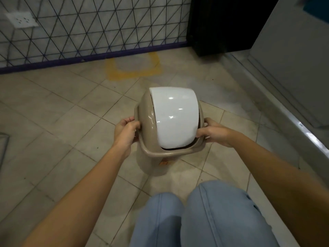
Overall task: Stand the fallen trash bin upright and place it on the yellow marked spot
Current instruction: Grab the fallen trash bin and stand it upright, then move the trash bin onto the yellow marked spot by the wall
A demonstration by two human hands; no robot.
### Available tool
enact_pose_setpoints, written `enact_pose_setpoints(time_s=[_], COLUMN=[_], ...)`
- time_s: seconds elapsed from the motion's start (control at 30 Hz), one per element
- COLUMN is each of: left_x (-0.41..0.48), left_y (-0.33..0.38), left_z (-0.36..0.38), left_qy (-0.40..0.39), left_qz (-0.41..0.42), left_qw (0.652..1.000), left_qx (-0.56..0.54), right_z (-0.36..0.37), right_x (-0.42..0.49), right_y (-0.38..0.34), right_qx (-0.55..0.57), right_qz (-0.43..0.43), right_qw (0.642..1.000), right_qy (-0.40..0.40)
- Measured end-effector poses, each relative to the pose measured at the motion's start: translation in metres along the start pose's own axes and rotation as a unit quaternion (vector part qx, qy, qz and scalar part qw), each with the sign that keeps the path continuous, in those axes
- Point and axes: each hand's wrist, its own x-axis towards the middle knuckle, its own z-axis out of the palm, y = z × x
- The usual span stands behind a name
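Note:
A beige trash bin (147, 163) with a white swing lid (175, 118) is upright on the tiled floor in front of my knees. My left hand (125, 132) grips the left side of its rim. On the opposite side, my right hand (213, 133) holds the rim, fingers touching the lid's edge. The yellow marked spot (132, 73), a taped square outline, lies on the floor beyond the bin, close to the wall. The bin stands apart from it, nearer to me.
A wall with a black wire grid (89, 27) and a purple skirting strip (89, 57) runs behind the yellow mark. A dark cabinet (222, 24) stands at the back right. A grey raised sill (284, 107) runs along the right.

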Motion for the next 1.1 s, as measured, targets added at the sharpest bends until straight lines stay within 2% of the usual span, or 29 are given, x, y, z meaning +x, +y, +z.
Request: enact_pose_setpoints(time_s=[0.17,0.37,0.67,0.77,0.9,1.0,1.1], left_x=[-0.002,-0.008,-0.019,-0.023,-0.031,-0.036,-0.039], left_y=[-0.011,-0.021,-0.029,-0.030,-0.031,-0.033,-0.037], left_z=[-0.004,-0.007,-0.008,-0.008,-0.013,-0.030,-0.039], left_qy=[-0.026,-0.031,0.017,0.025,-0.006,-0.109,-0.186], left_qz=[-0.016,-0.034,-0.046,-0.007,0.103,0.193,0.231], left_qw=[0.999,0.998,0.999,0.998,0.985,0.942,0.902], left_qx=[0.044,0.047,0.025,0.050,0.137,0.252,0.314], right_z=[-0.003,0.002,0.013,0.015,0.020,0.023,0.026], right_x=[-0.013,-0.020,-0.030,-0.032,-0.039,-0.044,-0.045], right_y=[-0.005,-0.003,-0.001,0.000,-0.004,-0.005,-0.003], right_qx=[-0.046,-0.086,-0.180,-0.189,-0.203,-0.251,-0.272], right_qz=[-0.003,-0.009,-0.052,-0.070,-0.127,-0.158,-0.166], right_qw=[0.999,0.996,0.982,0.979,0.969,0.953,0.945], right_qy=[0.023,0.035,0.029,0.034,0.057,0.065,0.075])
